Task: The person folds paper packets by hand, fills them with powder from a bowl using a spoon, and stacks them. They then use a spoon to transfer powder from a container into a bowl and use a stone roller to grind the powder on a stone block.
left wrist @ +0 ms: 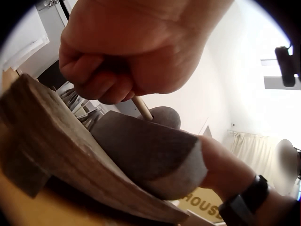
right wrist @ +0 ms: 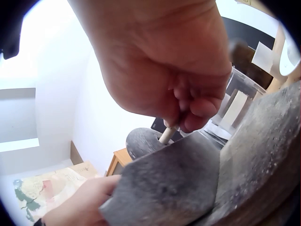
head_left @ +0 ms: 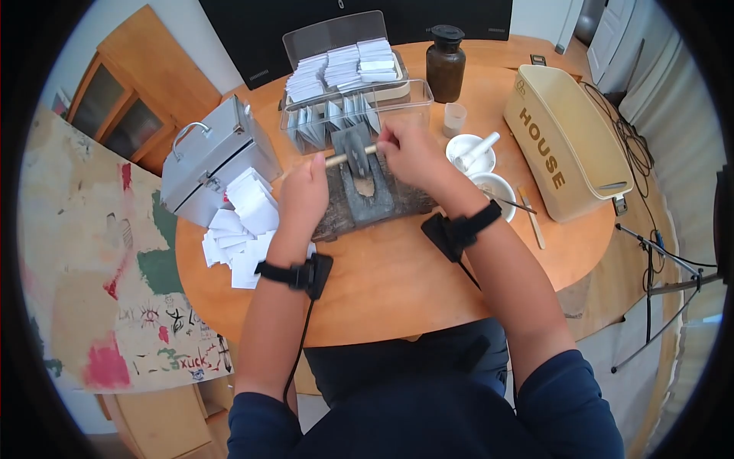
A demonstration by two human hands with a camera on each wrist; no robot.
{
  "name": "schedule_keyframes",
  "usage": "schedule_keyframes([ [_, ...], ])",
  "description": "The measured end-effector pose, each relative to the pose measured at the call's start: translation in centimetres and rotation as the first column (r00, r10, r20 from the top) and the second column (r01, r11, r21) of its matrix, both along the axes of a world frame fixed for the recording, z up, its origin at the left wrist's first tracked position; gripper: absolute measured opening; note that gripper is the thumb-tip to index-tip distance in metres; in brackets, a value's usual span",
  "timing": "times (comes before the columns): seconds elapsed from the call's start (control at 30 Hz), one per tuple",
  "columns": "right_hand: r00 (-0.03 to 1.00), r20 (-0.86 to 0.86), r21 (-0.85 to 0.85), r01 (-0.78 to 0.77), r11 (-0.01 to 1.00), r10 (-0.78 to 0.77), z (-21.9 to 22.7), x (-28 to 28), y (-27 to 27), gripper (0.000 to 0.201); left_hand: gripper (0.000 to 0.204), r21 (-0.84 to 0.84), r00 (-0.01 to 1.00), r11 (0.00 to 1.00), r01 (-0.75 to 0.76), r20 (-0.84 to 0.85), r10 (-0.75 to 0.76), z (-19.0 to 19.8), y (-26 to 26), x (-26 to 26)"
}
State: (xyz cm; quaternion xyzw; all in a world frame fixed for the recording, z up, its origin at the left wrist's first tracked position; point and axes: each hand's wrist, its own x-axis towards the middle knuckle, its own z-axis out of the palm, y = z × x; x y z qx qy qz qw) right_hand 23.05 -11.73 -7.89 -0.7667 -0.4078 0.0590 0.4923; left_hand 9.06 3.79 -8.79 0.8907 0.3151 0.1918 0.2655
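Over the far part of a grey stone trough point(head_left: 382, 200), I hold a pale wooden rod point(head_left: 336, 160) crosswise, one hand at each end. The fingers of my left hand point(head_left: 303, 187) are curled into a fist around its left end; those of my right hand point(head_left: 417, 153) are closed around the other end. Between them, the rod runs through the middle of a stone wheel point(head_left: 355, 153), which stands in the trough's groove. Nearer me, some light brown material point(head_left: 365, 187) lies in that groove. Beneath the trough is a dark slab point(head_left: 330, 223), resting on the bench point(head_left: 367, 306).

Beyond my hands sits a clear box point(head_left: 413, 96) of grey packets, and behind it are rows of white envelopes point(head_left: 344, 65). Left of me, loose white papers point(head_left: 248, 203) lie heaped beside a silver case point(head_left: 218, 161). To my right are a white mortar point(head_left: 451, 147) with a white pestle point(head_left: 482, 149) leaning in it, a white bowl point(head_left: 497, 183) with a dark stick across it, and a flat wooden stick point(head_left: 534, 222). Farther back stand a small cup point(head_left: 454, 120) and a brown jar point(head_left: 446, 65), with a cream bin point(head_left: 566, 176) marked HOUSE at the right
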Motion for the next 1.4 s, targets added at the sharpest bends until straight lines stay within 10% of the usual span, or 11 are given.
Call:
schedule_keyframes([
  [0.33, 0.993, -0.092, 0.001, -0.070, 0.998, 0.069, 0.6, -1.2, -1.7, 0.008, 0.047, -0.224, 0.997, 0.973, 0.050, 0.073, -0.034, -2.4, -0.4, -2.8],
  [0.8, 0.999, -0.033, -0.054, -0.030, 0.998, 0.028, 0.7, -1.5, -1.8, 0.007, 0.051, -0.229, 0.997, 0.972, 0.056, 0.061, -0.043, -1.3, -1.7, -3.1],
  [1.03, 1.000, -0.015, -0.069, -0.027, 0.997, 0.026, 0.8, -0.5, -1.3, 0.009, 0.050, 0.024, 0.991, 0.996, 0.089, 0.094, -0.091, -0.7, -0.3, -1.1],
  [1.1, 0.999, 0.000, -0.068, -0.047, 0.997, 0.048, 1.4, -1.7, -2.2, 0.009, 0.049, -0.187, 0.996, 0.979, 0.082, 0.054, -0.073, -1.7, -1.1, -2.7],
  [1.4, 1.000, 0.026, -0.058, -0.010, 0.998, 0.012, 0.5, -0.9, -1.2, 0.008, 0.046, -0.119, 0.999, 0.992, 0.051, 0.000, -0.052, -0.9, -0.4, -1.6],
])
